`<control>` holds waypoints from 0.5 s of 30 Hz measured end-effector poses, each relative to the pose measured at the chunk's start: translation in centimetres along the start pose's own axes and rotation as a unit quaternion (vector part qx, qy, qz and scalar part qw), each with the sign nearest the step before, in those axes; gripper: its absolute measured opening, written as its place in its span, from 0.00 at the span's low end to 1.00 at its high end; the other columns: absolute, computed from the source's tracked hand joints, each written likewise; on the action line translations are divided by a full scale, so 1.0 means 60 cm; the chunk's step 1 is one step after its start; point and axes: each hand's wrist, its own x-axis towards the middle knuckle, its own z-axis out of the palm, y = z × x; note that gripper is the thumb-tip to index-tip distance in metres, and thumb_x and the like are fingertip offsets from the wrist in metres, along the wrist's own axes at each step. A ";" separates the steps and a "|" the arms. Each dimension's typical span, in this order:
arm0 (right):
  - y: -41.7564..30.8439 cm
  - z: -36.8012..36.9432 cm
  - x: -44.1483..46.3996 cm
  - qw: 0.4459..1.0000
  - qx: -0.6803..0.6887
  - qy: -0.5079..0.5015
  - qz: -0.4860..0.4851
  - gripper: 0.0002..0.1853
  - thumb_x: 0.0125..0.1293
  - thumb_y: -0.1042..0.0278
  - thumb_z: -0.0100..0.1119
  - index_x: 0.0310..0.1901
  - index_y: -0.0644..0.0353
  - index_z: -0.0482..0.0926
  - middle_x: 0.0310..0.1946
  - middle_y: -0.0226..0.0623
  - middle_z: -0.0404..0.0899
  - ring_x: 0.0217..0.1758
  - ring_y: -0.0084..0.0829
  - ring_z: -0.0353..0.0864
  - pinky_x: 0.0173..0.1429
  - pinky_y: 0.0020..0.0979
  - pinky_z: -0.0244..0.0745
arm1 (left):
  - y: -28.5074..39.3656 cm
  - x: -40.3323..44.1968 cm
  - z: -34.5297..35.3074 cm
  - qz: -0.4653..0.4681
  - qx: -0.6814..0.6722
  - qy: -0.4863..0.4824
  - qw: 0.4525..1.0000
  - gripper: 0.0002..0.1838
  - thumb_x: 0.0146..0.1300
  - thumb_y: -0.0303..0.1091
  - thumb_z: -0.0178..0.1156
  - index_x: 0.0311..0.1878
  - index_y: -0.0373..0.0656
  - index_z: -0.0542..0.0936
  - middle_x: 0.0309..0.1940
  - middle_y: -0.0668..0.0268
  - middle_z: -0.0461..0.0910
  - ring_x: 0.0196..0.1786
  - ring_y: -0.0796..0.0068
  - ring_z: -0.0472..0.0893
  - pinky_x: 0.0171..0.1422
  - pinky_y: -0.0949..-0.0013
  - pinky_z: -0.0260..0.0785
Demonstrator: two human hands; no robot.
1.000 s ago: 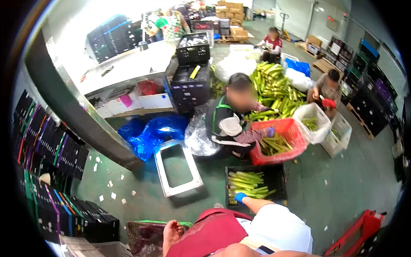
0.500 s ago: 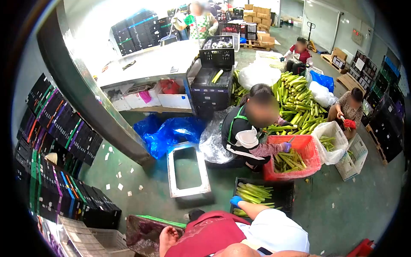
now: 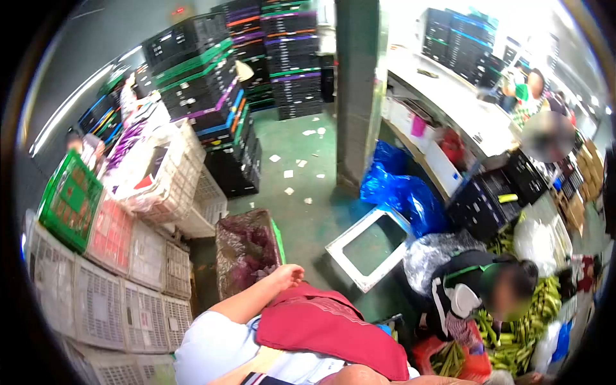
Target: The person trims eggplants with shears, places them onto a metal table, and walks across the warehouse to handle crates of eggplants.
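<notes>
My bare left hand (image 3: 290,275) hangs over the front edge of a deep container (image 3: 247,250) lined with dark, wet-looking plastic. Its fingers are loosely curled, with nothing visible in them. Of my right hand (image 3: 385,329), only a bit of blue glove shows beyond the red apron (image 3: 327,327); its fingers are hidden, and so is anything they hold. Beside it a dark crate edge is partly visible. At the lower right, a red basket (image 3: 476,360) holds green stalks (image 3: 449,359), and a crouching co-worker (image 3: 471,282) is next to it.
A white frame (image 3: 369,248) lies on the floor by blue plastic (image 3: 410,192). A pillar (image 3: 359,96) and worktable (image 3: 449,102) stand behind. Stacked black crates (image 3: 199,83) and white crates (image 3: 102,308) are on the left. More stalks (image 3: 539,308) are piled at the right.
The view has swung left, bringing the crate stacks and lined container into fuller view. My left hand now reaches over that container. My right hand and the black crate of stalks are mostly hidden.
</notes>
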 end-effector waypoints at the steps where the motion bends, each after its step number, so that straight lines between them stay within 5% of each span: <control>1: -0.013 -0.011 0.008 1.000 0.016 -0.011 0.021 0.07 0.51 0.65 0.54 0.30 0.54 0.81 0.29 0.43 0.79 0.29 0.41 0.79 0.35 0.36 0.75 | 0.002 0.011 -0.004 0.002 -0.007 -0.009 1.000 0.07 0.55 0.37 0.52 0.29 0.45 0.75 0.22 0.68 0.75 0.23 0.74 0.73 0.26 0.70 0.65; 9: -0.086 -0.048 0.120 0.999 -0.002 -0.045 0.029 0.08 0.50 0.64 0.56 0.32 0.52 0.81 0.30 0.42 0.79 0.32 0.40 0.79 0.38 0.37 0.74 | 0.044 0.053 -0.042 0.003 -0.012 0.011 1.000 0.08 0.57 0.38 0.51 0.29 0.44 0.75 0.22 0.67 0.75 0.22 0.72 0.72 0.24 0.71 0.63; 14: 0.006 0.058 0.282 0.984 -0.143 -0.040 -0.097 0.09 0.49 0.63 0.58 0.34 0.52 0.81 0.31 0.41 0.79 0.34 0.40 0.79 0.40 0.37 0.74 | 0.080 0.126 -0.126 -0.021 -0.080 0.038 0.996 0.08 0.57 0.37 0.51 0.28 0.44 0.75 0.21 0.66 0.75 0.21 0.74 0.72 0.25 0.72 0.64; 15: -0.061 0.012 0.275 0.979 -0.150 -0.025 -0.137 0.10 0.50 0.62 0.57 0.34 0.52 0.81 0.32 0.42 0.79 0.35 0.39 0.79 0.41 0.37 0.73 | 0.094 0.138 -0.141 -0.026 -0.098 0.039 0.994 0.08 0.57 0.37 0.51 0.28 0.44 0.75 0.21 0.66 0.75 0.22 0.74 0.72 0.25 0.72 0.64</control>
